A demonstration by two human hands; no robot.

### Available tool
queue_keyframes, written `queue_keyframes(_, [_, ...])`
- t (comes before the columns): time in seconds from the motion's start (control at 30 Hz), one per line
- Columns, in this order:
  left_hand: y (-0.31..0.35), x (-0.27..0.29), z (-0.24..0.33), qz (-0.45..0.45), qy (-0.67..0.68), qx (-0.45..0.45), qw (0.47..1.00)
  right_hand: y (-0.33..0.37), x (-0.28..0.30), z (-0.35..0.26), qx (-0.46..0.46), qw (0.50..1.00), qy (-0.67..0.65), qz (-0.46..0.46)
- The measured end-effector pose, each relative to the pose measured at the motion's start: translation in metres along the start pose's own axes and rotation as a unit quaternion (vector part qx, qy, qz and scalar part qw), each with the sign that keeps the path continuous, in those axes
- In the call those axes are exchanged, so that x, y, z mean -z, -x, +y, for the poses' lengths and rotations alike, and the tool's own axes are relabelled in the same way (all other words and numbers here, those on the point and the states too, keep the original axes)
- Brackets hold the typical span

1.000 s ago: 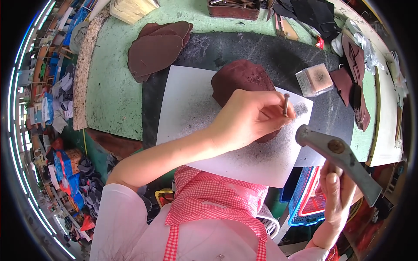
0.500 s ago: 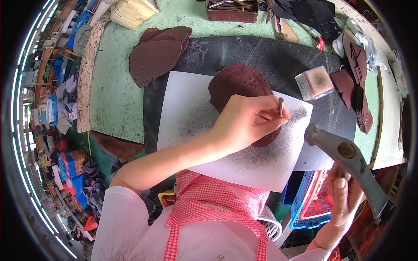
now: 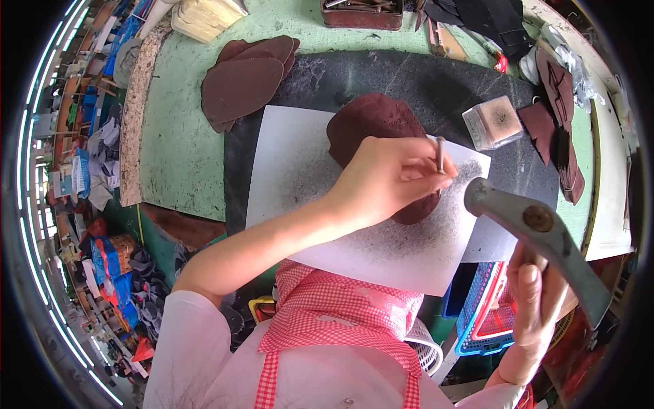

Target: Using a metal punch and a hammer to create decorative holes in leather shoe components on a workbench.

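Since the earlier pictures the grey metal hammer point(image 3: 538, 235) has swung in from the lower right, so its blunt head now sits close beside the slim metal punch point(image 3: 440, 154), and the left hand point(image 3: 385, 180) has kept its place over the work. That hand lies across the dark maroon, rounded leather piece point(image 3: 371, 123), which rests on a white sheet of paper point(image 3: 286, 170) speckled with dark dust, itself laid on a black slab point(image 3: 422, 75) set on the green bench top point(image 3: 170, 136). The paper looks placed to catch grit and protect the slab, and the leather is pinned under the palm, probably so it cannot slide. The left thumb and forefinger pinch the punch, holding it nearly upright with its tip down on the right edge of the leather; the other fingers curl loosely beneath. The left forearm reaches in from the lower left, wrist bent slightly down. The right hand point(image 3: 535, 300) is clenched round the hammer's handle, thumb along the shaft, with the forearm rising from the lower right edge. A stack of similar brown leather cut-outs point(image 3: 248, 78) lies well apart at the upper left, and a small clear plastic box point(image 3: 492, 121) stands near the paper's upper right corner.
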State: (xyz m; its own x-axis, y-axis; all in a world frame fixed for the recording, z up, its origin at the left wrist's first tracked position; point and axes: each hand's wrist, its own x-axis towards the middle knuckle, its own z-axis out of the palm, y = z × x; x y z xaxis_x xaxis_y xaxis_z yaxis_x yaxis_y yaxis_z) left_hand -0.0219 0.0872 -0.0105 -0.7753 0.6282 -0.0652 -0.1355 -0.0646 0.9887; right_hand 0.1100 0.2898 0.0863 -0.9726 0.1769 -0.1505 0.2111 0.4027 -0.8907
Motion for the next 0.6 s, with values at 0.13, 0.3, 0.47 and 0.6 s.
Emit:
queue_keyframes(0.13, [0.003, 0.000, 0.002, -0.019, -0.059, 0.025, 0.998, -0.002, 0.009, -0.009, -0.018, 0.998, 0.042, -0.054])
queue_keyframes(0.3, [0.007, 0.000, 0.015, -0.048, -0.200, -0.045, 0.978, 0.005, 0.003, -0.007, 0.051, 0.995, -0.022, 0.080])
queue_keyframes(0.47, [0.011, -0.002, 0.010, -0.063, -0.414, -0.209, 0.884, -0.010, 0.004, -0.010, 0.107, 0.973, 0.187, -0.080])
queue_keyframes(0.6, [0.004, 0.004, -0.001, -0.017, -0.025, -0.016, 0.999, 0.000, 0.001, 0.011, 0.015, 0.998, 0.061, -0.026])
